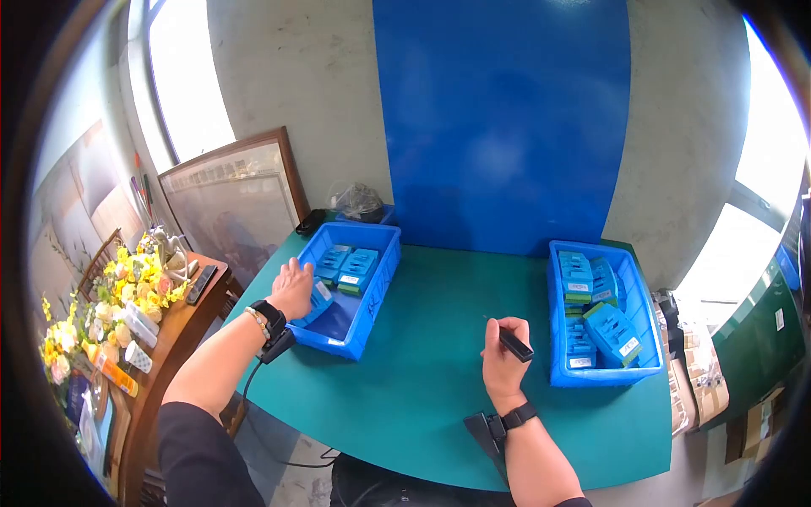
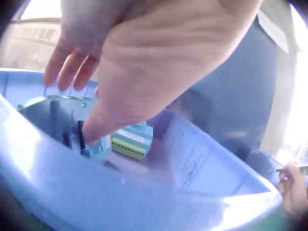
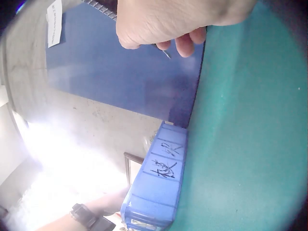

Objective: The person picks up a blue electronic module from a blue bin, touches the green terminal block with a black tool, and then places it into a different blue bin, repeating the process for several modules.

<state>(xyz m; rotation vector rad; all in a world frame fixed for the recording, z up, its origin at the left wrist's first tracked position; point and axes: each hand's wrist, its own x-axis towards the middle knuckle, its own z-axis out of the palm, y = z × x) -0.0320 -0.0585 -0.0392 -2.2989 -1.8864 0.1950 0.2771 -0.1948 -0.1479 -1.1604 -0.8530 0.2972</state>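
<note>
My left hand [image 1: 291,291] reaches into the left blue bin [image 1: 365,334] and grips a tilted blue electronic module [image 1: 318,306]. In the left wrist view the thumb lies against the module's slotted face; the other fingers extend toward its far side, the index mostly hidden. Beside it, inside the bin, lie more blue modules [image 1: 358,269] with green terminal strips. Over the table, my right hand [image 1: 504,367] holds a screwdriver [image 1: 516,345] by its black handle. Its thin metal tip [image 3: 166,54] shows below the fingers in the right wrist view.
At the right of the green table [image 1: 422,380] stands another blue bin [image 1: 604,378], with several blue modules [image 1: 614,332] piled inside. A blue panel [image 1: 507,127] rises behind the table. On the left, flowers [image 1: 139,283] and other articles crowd a wooden side table [image 1: 182,334].
</note>
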